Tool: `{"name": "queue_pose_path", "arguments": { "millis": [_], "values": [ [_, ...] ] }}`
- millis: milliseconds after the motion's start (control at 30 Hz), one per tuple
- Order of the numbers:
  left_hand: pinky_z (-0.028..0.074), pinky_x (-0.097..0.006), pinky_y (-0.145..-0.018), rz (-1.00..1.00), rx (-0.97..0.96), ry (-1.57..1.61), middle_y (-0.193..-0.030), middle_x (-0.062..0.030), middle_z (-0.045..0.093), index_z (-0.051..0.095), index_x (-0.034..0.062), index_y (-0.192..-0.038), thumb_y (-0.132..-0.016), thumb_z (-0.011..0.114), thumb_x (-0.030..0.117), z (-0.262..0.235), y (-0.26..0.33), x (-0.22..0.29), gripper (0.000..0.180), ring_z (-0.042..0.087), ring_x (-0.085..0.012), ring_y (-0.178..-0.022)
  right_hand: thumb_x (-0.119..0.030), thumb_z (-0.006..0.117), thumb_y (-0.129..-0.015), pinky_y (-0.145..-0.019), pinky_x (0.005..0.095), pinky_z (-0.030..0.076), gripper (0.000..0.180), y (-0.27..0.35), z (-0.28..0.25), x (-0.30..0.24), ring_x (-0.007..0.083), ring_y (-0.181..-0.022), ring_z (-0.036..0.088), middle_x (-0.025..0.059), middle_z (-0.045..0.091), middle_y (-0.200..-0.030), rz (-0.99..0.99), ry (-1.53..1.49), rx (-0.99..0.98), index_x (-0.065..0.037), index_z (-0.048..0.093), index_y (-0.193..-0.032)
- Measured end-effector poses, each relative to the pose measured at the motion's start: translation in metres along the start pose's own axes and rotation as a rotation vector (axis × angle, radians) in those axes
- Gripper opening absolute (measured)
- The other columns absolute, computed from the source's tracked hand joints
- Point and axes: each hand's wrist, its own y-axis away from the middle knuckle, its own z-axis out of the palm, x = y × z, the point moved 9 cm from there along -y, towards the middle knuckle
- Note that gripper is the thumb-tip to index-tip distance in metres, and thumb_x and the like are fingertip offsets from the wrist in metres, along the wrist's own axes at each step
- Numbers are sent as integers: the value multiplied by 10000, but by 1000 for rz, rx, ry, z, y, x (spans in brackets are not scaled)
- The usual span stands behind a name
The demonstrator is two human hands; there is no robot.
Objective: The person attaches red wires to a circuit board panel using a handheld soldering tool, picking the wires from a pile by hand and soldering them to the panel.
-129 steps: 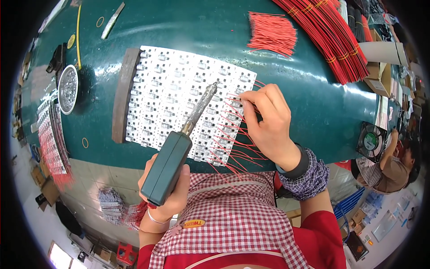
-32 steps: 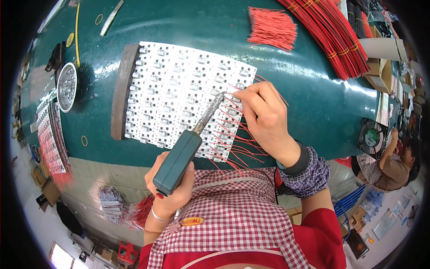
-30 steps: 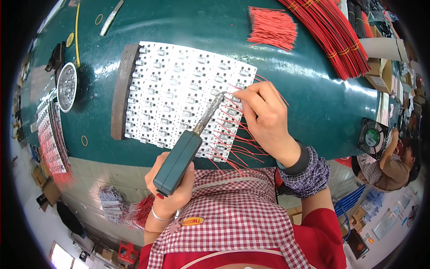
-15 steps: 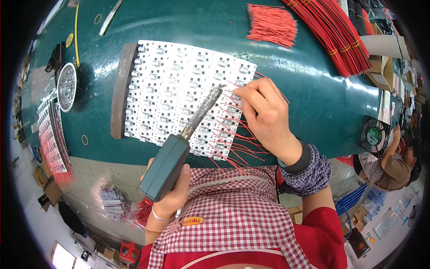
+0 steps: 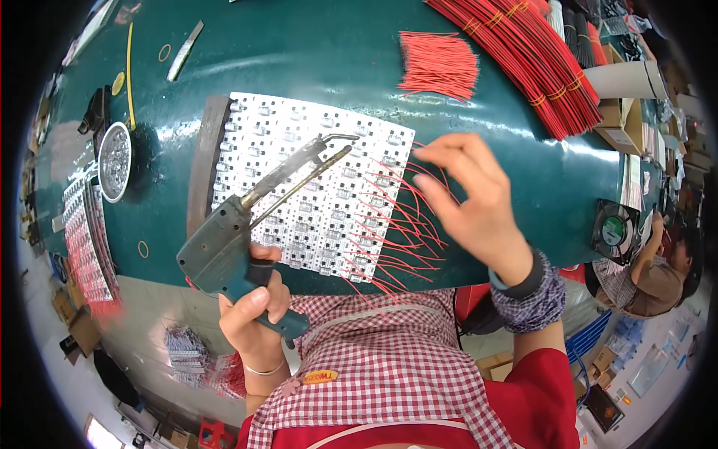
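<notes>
My left hand point(image 5: 253, 318) is wrapped round the grip of a dark green soldering gun point(image 5: 217, 243). The gun's metal tip and a thin feed tube slant up and right, over a white panel of small circuit boards point(image 5: 280, 123). Short red wires point(image 5: 407, 243) stick out from the panel's right side. Just beyond that edge my right hand point(image 5: 479, 198) is open, thumb and forefinger apart beside the uppermost wires, with nothing visible between them. A dark bar point(image 5: 206, 161) lies along the panel's left end.
A bundle of cut red wires point(image 5: 440, 66) and longer tied red bundles point(image 5: 523, 63) lie at the back right. To the left are a bowl of metallic bits point(image 5: 114, 162), a knife point(image 5: 185, 51) and wired boards point(image 5: 86, 232). A small fan point(image 5: 615, 230) and another person point(image 5: 658, 273) are at right.
The soldering gun has moved left and rolled over, so its side and feed tube now show. My right hand has drawn back to the right, its fingers parting from the panel's edge.
</notes>
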Motion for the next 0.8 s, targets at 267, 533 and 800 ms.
{"name": "queue_pose_path", "arguments": {
  "millis": [267, 533, 800],
  "values": [
    [411, -264, -483, 5, 36, -107, -1171, -258, 621, 526, -119, -1257, -760, 675, 21, 2, 0, -3, 538, 506, -141, -547, 3, 742, -820, -766, 403, 517, 149, -59, 5, 43, 291, -915, 617, 76, 609, -958, -232, 265, 167, -41, 686, -950],
    [421, -270, -477, 82, 90, -163, -1176, -262, 633, 527, -121, -1264, -767, 697, 29, -3, -3, 6, 547, 513, -147, -528, -58, 751, -821, -756, 392, 479, 145, -65, 20, 50, 263, -886, 602, 52, 601, -916, -289, 458, 172, -88, 639, -908],
    [437, -273, -481, 112, 38, -236, -1172, -267, 637, 520, -116, -1294, -780, 697, 14, 7, -7, 3, 559, 530, -145, -544, -7, 709, -813, -710, 387, 470, 156, -52, 2, 19, 264, -841, 618, 60, 627, -884, -330, 426, 241, -68, 656, -947]
  ]
}}
